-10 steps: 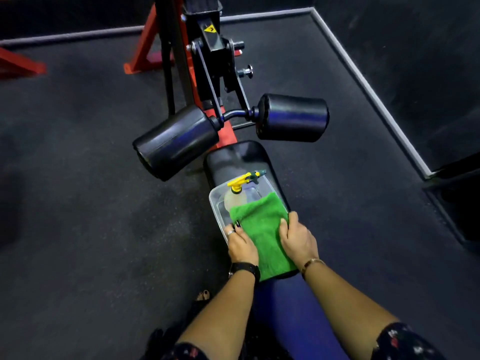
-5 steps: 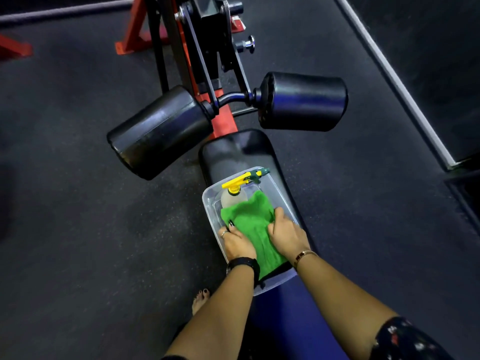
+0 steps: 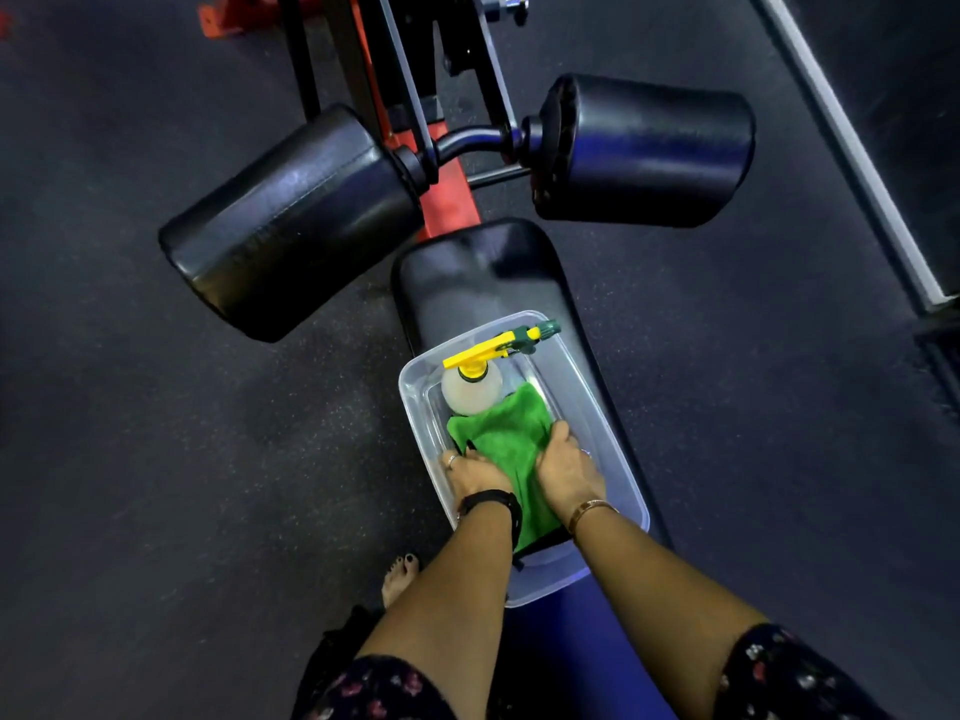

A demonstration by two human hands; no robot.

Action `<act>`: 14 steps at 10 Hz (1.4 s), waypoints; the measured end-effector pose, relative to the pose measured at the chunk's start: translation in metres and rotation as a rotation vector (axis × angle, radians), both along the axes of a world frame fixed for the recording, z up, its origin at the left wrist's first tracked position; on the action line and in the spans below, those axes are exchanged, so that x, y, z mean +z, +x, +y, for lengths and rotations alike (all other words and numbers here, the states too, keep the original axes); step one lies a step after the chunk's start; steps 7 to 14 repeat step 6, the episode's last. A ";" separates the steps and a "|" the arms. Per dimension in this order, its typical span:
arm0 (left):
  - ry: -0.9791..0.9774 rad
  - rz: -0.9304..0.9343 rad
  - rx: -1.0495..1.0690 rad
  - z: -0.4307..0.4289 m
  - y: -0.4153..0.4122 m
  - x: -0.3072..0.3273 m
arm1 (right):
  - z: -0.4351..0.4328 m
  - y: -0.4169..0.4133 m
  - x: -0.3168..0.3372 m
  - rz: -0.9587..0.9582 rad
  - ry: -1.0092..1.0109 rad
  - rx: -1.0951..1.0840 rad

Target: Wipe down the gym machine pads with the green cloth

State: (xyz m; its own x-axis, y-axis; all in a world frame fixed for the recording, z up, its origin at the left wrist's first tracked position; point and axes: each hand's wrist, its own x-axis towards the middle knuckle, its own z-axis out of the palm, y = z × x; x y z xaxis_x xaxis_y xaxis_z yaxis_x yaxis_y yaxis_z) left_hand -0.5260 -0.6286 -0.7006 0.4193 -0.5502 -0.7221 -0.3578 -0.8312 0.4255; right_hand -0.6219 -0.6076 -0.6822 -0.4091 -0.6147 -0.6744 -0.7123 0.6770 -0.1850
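Head view, left to right: a black roller pad point(image 3: 296, 220) angles over the floor point(image 3: 156, 459). The left hand point(image 3: 475, 472) pinches the left edge of the green cloth point(image 3: 506, 433), which lies in a clear tub point(image 3: 415, 376) on the black seat pad point(image 3: 478, 272), against a spray bottle point(image 3: 472, 389) with a yellow trigger. The right hand point(image 3: 569, 467) grips the cloth's right edge. A second roller pad point(image 3: 644, 148) sits beyond.

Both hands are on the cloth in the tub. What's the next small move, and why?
Probably lift the green cloth out of the clear tub: the left hand and right hand both hold it, and it lies inside the tub, short of the roller pads.
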 end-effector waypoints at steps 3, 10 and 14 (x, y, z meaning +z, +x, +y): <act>0.034 0.025 0.044 0.000 -0.007 0.012 | 0.003 0.002 0.000 0.068 -0.037 0.031; -0.243 0.144 0.067 -0.005 0.006 0.040 | 0.000 0.005 0.034 -0.047 -0.375 0.051; -0.243 0.144 0.067 -0.005 0.006 0.040 | 0.000 0.005 0.034 -0.047 -0.375 0.051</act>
